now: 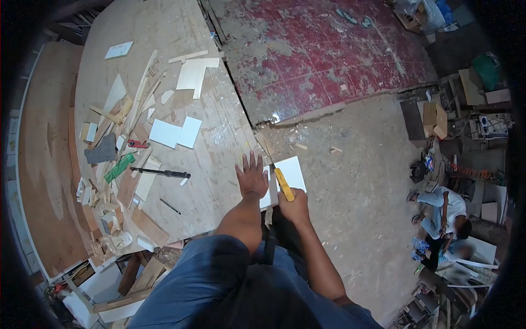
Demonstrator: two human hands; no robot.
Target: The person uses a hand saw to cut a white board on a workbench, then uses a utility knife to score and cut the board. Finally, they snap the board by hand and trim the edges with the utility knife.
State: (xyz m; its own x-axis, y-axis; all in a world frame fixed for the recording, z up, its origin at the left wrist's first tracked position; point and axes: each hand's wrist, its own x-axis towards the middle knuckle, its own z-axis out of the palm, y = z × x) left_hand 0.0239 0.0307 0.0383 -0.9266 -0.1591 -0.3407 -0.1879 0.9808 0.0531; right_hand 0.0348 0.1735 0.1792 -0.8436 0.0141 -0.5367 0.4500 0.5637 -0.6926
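Observation:
My right hand (295,207) is wrapped around the yellow handle of a handsaw (283,183). The saw's narrow blade points away from me and lies over a white board (292,171) at the right edge of the wooden worktable (219,123). Part of the board reaches past the table edge over the floor. With fingers spread and palm down, my left hand (253,179) rests flat on the table side, over the board's left part. How deep the blade sits in the board is hard to see.
White offcuts (165,133), wood strips (143,82), a green piece (119,168) and a black rod-like tool (160,172) lie on the table's left. A seated person (446,211) is at the right among clutter. Wood scraps (335,149) dot the concrete floor.

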